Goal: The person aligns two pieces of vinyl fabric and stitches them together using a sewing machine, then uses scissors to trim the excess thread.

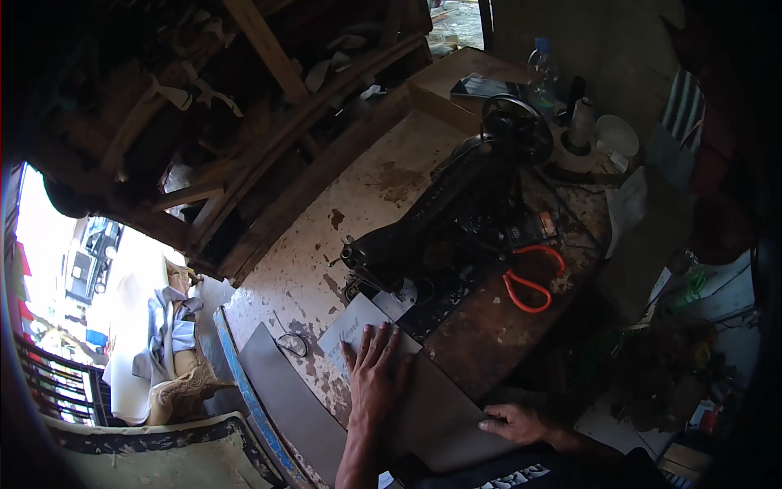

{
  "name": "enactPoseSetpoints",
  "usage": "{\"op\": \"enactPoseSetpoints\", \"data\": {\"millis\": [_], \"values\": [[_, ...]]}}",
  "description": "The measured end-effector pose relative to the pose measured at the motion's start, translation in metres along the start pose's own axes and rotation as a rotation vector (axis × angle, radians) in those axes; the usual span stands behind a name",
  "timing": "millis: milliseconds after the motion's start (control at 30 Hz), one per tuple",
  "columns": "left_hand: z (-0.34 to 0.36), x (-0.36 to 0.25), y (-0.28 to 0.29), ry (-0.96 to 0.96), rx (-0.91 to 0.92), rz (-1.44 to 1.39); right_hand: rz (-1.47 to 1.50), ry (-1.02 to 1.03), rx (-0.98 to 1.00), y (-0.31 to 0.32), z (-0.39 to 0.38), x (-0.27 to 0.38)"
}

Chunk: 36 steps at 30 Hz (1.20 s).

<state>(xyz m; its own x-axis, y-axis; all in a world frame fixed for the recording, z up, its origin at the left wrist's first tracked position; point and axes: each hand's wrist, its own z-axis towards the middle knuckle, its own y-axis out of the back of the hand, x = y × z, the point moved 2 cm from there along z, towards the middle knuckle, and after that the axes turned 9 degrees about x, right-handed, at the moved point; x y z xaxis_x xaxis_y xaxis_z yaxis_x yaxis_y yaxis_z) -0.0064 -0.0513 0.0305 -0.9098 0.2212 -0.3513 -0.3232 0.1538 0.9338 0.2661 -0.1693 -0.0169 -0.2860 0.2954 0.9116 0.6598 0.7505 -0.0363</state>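
A grey sheet of flat material (440,407), with faint lettering on its paler far end, lies on the worn table with its tip by the needle area of a black sewing machine (423,212). My left hand (375,375) rests flat on this sheet, fingers stretched out. At the sheet's right edge is my right hand (521,424), its thumb and curled fingers closed at the border. Left of my left hand lies a second grey piece (285,391), partly covered by my forearm. Scissors with orange handles (533,281) lie right of the machine, their blades hard to make out.
A thin dark loop (293,345) sits near the second grey piece. Behind the machine's handwheel (517,130) stand a cardboard box (452,81), a plastic bottle (542,77) and a thread cone (582,122). Wooden shelving (285,155) borders the table's far left; a padded seat (163,456) stands lower left.
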Motion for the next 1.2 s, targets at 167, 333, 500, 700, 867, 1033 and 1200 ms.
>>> {"op": "enactPoseSetpoints", "data": {"millis": [167, 333, 500, 700, 867, 1033, 1200], "values": [[-0.002, 0.000, 0.007, 0.010, 0.017, -0.014, 0.003, -0.039, -0.003, -0.001, -0.001, 0.005], [-0.004, 0.006, 0.005, -0.003, 0.022, 0.010, 0.092, -0.045, 0.008, -0.002, -0.001, -0.001], [-0.004, 0.002, 0.011, -0.008, 0.024, -0.022, 0.061, -0.039, 0.007, 0.000, -0.001, 0.005], [-0.004, 0.005, 0.011, -0.021, 0.023, -0.029, 0.043, -0.010, -0.026, -0.001, -0.003, 0.008], [-0.003, 0.003, 0.010, -0.027, 0.022, -0.029, -0.014, -0.015, -0.020, 0.004, -0.006, 0.010], [-0.003, -0.017, 0.002, -0.135, 0.004, -0.009, -0.181, -0.055, 0.160, 0.022, -0.027, 0.024], [-0.003, -0.029, 0.001, -0.149, 0.043, -0.006, -0.148, -0.078, 0.131, 0.024, -0.043, 0.012]]}}
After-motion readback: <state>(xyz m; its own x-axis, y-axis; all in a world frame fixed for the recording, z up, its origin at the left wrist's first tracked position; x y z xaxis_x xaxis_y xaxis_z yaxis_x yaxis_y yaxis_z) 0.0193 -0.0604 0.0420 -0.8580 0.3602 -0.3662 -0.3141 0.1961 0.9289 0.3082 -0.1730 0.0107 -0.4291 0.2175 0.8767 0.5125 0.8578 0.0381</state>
